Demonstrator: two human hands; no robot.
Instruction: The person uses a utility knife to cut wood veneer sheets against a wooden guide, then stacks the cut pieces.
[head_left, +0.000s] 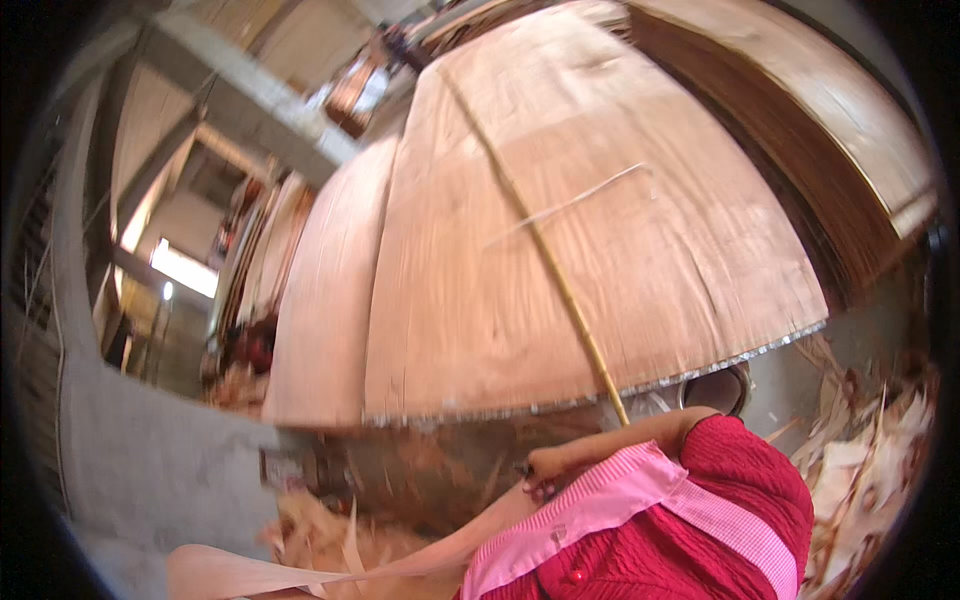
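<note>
My right hand [545, 466] reaches across my body from the red sleeve, fingers closed. A long, thin strip of wood veneer [430, 555] trails from it toward the lower left, where it twists and folds over. A small dark thing shows at the fingers, too blurred to name. My left hand is out of sight. Beyond the hand lies a wide stack of pale wood veneer sheets [580, 290], its near edge ragged. A slim yellowish rod [545, 250] lies lengthwise over the top sheet, and a thin bent wire-like piece [590, 192] crosses it.
Veneer scraps [870, 470] heap up at the right, and more scraps [320, 530] lie at the lower left. A round dark container [722, 388] stands by the stack's near edge. Another tall veneer stack [800, 100] rises at the far right. Concrete beams [240, 95] frame the left.
</note>
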